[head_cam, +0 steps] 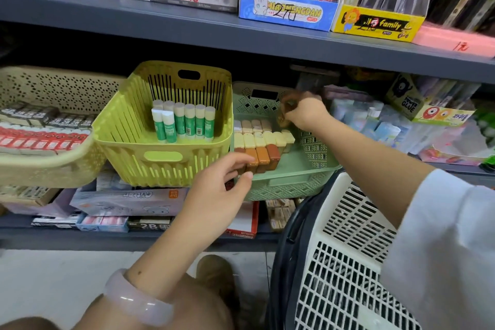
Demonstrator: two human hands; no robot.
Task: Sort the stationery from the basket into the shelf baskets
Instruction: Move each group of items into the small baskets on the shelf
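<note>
Right hand (302, 112) pinched on a blurred brown item over the far side of green basket (284, 182), left hand (219, 182) fingers loosely apart steadying brown/cream blocks (261, 147) w/o gripping; prob light, stiff, take by sides

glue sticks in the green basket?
No. The glue sticks stand in the yellow basket; the green basket holds cream and brown blocks.
</note>
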